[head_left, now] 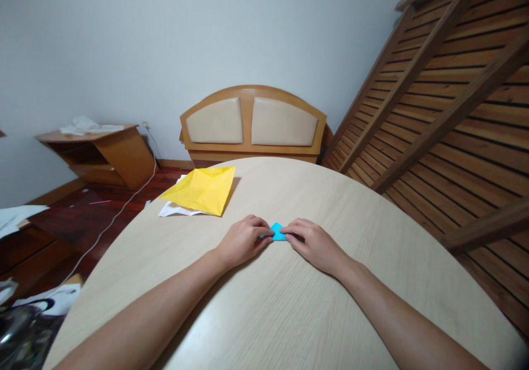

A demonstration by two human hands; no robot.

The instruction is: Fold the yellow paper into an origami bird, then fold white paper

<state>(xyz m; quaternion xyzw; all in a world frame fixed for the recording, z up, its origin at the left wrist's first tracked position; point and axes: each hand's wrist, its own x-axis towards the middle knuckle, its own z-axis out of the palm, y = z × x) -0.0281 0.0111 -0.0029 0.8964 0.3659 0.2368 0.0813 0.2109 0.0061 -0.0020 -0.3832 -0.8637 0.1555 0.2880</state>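
A small folded piece of blue paper [278,232] lies flat on the round, pale wooden table [289,304], near its middle and just beyond both hands. The left hand [243,240] comes in from seven o'clock, its fingers curled down with the tips pressing the paper's left edge; the right hand [312,242] comes in from five o'clock, fingers likewise bent, tips pinning the right edge, so only a small blue triangle shows between them. At about eleven o'clock from the paper, well apart, a creased yellow sheet [202,189] lies by the table's far-left rim on top of a white sheet [173,210]. Beyond the table at twelve o'clock stands a padded wooden headboard [252,122], at two o'clock a slatted wooden frame [446,100] leans, and at ten o'clock sits a low wooden stand [103,152].
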